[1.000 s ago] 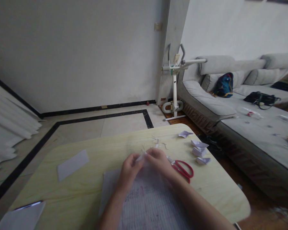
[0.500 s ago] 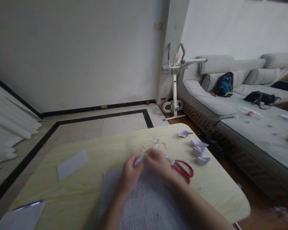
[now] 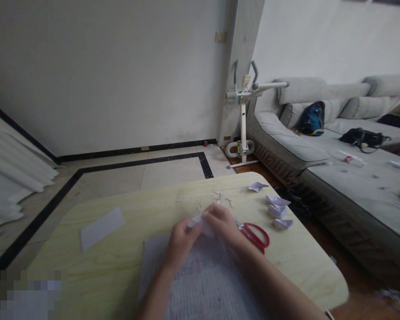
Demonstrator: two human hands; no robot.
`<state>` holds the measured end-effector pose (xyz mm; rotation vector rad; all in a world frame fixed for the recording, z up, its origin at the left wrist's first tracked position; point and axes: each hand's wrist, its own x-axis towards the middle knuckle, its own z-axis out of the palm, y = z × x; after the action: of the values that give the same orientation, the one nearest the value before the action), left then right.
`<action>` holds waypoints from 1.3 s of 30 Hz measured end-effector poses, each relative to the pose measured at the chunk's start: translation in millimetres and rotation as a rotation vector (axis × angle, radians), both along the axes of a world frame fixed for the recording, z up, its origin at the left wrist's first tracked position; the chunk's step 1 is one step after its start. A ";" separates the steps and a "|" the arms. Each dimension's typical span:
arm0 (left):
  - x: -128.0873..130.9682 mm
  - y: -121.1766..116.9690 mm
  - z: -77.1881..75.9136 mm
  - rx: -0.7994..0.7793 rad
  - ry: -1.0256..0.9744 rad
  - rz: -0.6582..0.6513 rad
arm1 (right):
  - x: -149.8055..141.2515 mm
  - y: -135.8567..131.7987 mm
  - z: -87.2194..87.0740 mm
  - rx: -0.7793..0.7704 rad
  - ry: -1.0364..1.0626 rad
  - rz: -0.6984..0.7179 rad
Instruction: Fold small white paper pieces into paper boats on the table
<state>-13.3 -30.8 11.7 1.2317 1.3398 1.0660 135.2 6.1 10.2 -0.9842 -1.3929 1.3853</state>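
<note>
Two hands [image 3: 183, 238] hold paper [image 3: 206, 227] | pale table [image 3: 303, 266] | grey sofa [image 3: 353, 191], exercise machine [image 3: 243, 122] beyond

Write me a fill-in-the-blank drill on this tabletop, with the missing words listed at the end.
The metal-bladed scissors have handles coloured ____.
The left hand and right hand together hold a small piece of white, folded ____.
Toward the right edge of the pale wooden table sit small folded white paper shapes, numbering ____.
From the person's viewpoint, the flat white paper rectangle lies to the ____ of both hands.

Missing words: red; paper; four; left
</note>
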 end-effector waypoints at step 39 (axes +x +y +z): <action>1.5 1.7 -4.0 0.036 -0.034 0.074 | -0.4 5.4 -6.0 -0.006 0.002 -0.016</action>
<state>-11.8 -29.1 7.7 1.1927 1.3543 1.1625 134.8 11.5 4.2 -0.9960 -1.3776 1.3796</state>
